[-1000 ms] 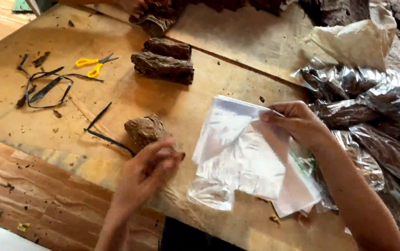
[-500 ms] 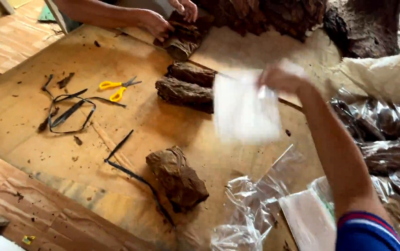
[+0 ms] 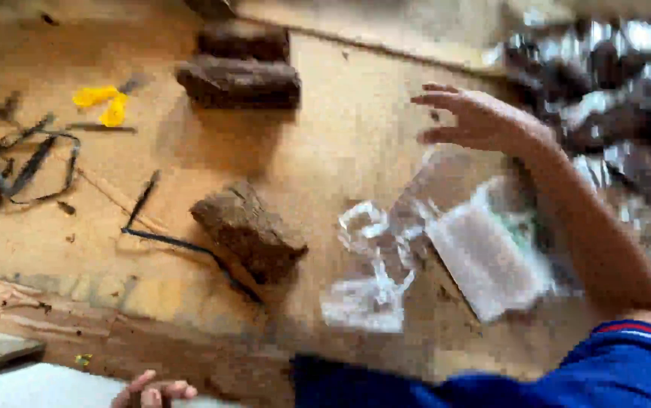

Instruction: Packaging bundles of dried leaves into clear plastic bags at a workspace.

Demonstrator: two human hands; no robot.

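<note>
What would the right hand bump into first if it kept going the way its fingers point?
The right hand has spread fingers aimed left across the bare wooden board. Going straight on, it would probably first meet the two stacked bark chunks, though the picture is blurred and the hand's height is unclear.

Right hand [image 3: 476,117] open above clear plastic bags [image 3: 431,249]; bark chunk [image 3: 248,230] beside; left hand [image 3: 155,391] low, off the board.
</note>
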